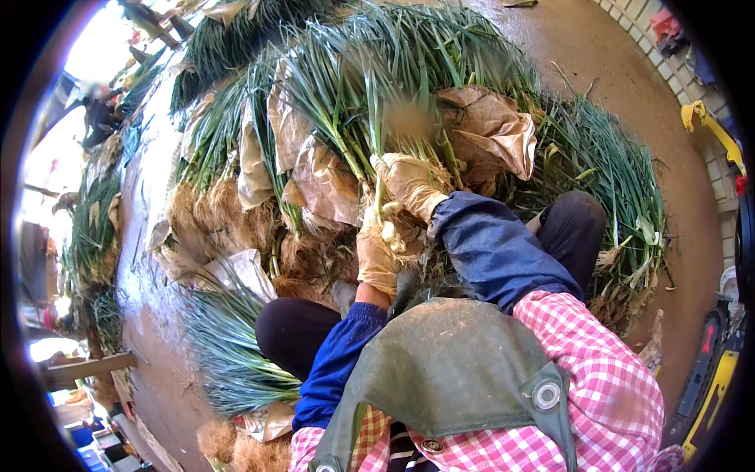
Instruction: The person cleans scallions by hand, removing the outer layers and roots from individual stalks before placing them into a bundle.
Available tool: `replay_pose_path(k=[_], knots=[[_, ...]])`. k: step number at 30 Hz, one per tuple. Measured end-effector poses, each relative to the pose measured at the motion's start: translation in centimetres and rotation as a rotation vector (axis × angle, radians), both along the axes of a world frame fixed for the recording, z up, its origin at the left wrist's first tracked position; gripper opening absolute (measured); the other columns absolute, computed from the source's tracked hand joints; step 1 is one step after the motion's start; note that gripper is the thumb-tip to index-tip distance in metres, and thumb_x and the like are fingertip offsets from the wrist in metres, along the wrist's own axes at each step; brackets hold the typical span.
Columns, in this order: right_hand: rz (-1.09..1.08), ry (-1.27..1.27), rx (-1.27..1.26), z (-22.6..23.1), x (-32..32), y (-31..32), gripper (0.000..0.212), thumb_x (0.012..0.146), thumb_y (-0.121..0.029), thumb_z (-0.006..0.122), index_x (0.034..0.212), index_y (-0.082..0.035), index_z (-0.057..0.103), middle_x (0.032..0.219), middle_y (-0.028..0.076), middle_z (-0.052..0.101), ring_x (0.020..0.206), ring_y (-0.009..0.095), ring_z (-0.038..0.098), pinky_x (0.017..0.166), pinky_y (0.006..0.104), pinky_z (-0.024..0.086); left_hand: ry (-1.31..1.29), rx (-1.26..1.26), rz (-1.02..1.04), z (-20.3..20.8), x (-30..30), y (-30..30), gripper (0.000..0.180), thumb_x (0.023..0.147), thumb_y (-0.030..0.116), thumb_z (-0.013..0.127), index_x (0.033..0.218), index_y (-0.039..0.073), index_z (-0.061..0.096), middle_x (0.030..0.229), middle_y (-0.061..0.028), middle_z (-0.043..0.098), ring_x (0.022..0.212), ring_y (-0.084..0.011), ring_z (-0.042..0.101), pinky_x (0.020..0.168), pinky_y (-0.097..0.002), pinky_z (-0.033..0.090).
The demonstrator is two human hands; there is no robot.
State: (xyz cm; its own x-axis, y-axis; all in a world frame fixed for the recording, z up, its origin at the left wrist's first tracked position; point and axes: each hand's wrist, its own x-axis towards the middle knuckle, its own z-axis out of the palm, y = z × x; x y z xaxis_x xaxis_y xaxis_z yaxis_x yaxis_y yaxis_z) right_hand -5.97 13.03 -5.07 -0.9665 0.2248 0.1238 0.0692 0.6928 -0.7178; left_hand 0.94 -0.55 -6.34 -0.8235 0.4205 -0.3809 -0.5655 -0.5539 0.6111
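Note:
Both of my hands wear tan work gloves. My left hand [376,256] is closed around the lower end of a green onion [379,195], whose pale base and roots show by the fingers. My right hand [410,186] is closed against the same stalk a little higher up, though its fingertips are partly hidden. Just beyond my hands lies a big heap of green onions [393,63], leaves pointing away from me. Crumpled brown paper wrapping [491,134] sits among them beside my right hand, and more brown paper [322,185] lies to the left.
Bundles with shaggy tan roots [228,208] lie at the left. More green onions [236,346] rest by my left knee, and another pile [605,173] beyond my right knee. The brown floor [169,385] looks wet. Yellow-and-black equipment [712,385] stands at the right edge.

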Motion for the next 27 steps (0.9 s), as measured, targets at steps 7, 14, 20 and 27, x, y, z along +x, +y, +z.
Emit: replay_pose_path(k=[7,14,20,27], knots=[[0.492,-0.118,-0.764,6.4,9.1,-1.6,0.030,0.091,-0.030,0.060,0.073,-0.006,0.064,0.062,0.002,0.060,0.054,0.009,0.056,0.050,0.0253,0.046,-0.124,0.233,0.275,-1.9,-1.0,0.8,0.033,0.096,0.033,0.048,0.103,0.004,0.061,0.077,-0.0010,0.058,0.060,-0.0124,0.053,0.053,-0.0232,0.047],[0.533,0.014,-1.235,10.3,11.0,4.1,0.023,0.092,-0.025,0.058,0.094,-0.003,0.063,0.084,0.007,0.065,0.071,0.011,0.059,0.066,0.0264,0.050,-0.058,0.125,0.054,-1.2,-1.6,1.3,0.026,0.092,0.019,0.055,0.110,0.000,0.060,0.072,-0.0008,0.055,0.058,-0.0098,0.049,0.052,-0.0225,0.046],[-0.208,-0.169,-0.402,4.0,1.8,7.8,0.020,0.091,-0.023,0.058,0.101,-0.007,0.061,0.085,0.006,0.067,0.071,0.016,0.062,0.070,0.0307,0.051,0.134,-0.042,-0.015,-0.2,-1.8,-0.1,0.026,0.092,0.014,0.053,0.113,0.000,0.061,0.065,0.0044,0.050,0.050,-0.0048,0.045,0.047,-0.0184,0.042],[0.046,-0.381,0.566,-2.5,0.4,7.1,0.026,0.082,-0.024,0.063,0.107,-0.014,0.062,0.097,0.012,0.067,0.091,0.029,0.064,0.077,0.0391,0.050,0.007,-0.173,-0.085,0.5,-1.1,1.3,0.026,0.091,0.017,0.054,0.109,0.002,0.064,0.065,-0.0005,0.058,0.046,-0.0094,0.048,0.048,-0.0238,0.047]])
